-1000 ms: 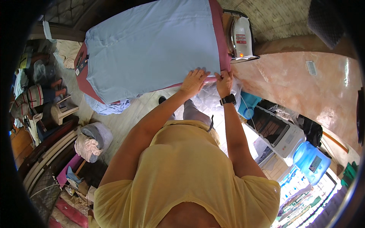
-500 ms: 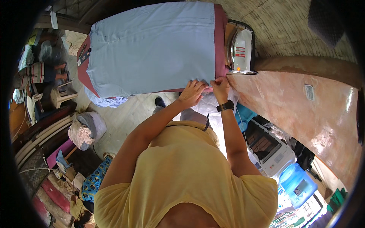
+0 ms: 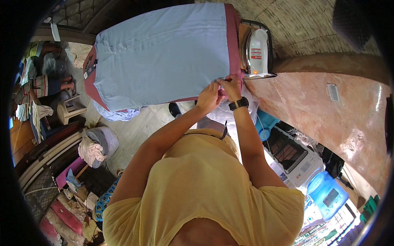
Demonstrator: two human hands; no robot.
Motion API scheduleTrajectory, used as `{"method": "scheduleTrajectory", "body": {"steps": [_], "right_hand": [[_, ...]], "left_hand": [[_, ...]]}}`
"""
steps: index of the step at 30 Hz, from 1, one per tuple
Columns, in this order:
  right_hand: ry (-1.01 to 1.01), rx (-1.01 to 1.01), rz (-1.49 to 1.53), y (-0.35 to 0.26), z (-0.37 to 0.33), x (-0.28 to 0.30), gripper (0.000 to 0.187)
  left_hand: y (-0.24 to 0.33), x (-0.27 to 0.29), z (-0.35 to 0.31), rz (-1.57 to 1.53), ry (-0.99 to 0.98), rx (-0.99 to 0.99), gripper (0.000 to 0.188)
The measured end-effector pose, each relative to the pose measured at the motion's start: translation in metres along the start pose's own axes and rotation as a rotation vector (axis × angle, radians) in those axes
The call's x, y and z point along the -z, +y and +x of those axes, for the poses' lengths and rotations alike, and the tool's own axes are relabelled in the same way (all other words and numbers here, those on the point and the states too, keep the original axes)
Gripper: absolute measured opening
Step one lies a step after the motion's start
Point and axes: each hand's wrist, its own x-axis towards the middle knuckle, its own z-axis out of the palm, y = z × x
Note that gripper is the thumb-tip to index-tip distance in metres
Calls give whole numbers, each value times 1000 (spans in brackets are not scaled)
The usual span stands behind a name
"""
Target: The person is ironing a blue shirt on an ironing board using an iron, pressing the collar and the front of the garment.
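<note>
A light blue garment [image 3: 164, 57] lies spread flat over an ironing board with a maroon cover [image 3: 234, 41]. At the garment's near right corner my two hands meet. My left hand [image 3: 210, 98] has its fingers bent and pinched on the garment's edge. My right hand [image 3: 232, 87], with a dark watch on its wrist, pinches the same corner with thumb and fingers. The fingers hide most of the gripped cloth. Just beyond my right hand, a white clothes iron [image 3: 258, 51] lies on a black wire rest, with an orange light showing.
A pinkish stone counter [image 3: 312, 98] runs along the right. Below it stand a white microwave-like appliance [image 3: 305, 164] and a blue water jug [image 3: 326, 197]. Bluish cloth [image 3: 117, 114] hangs under the board. At the left are a stool [image 3: 69, 110], a cloth bundle [image 3: 100, 145] and another person's legs [image 3: 67, 84].
Both hands have shifted slightly left and farther up onto the garment's corner. They are closer together, fingertips almost meeting. The whole view has tilted a little.
</note>
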Motion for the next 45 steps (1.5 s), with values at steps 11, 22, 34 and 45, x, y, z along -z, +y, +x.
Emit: {"method": "scheduleTrajectory", "body": {"steps": [11, 22, 34, 45], "right_hand": [[66, 349, -133, -17, 4, 4, 32], [461, 860, -914, -38, 42, 23, 40], [254, 549, -658, -135, 124, 106, 80], [101, 561, -743, -118, -18, -8, 65]], "left_hand": [[-6, 4, 3, 137, -4, -259, 20], [-8, -6, -16, 406, -228, -347, 55], [-7, -10, -27, 484, -301, -273, 76], [-35, 9, -58, 227, -284, -455, 62]]}}
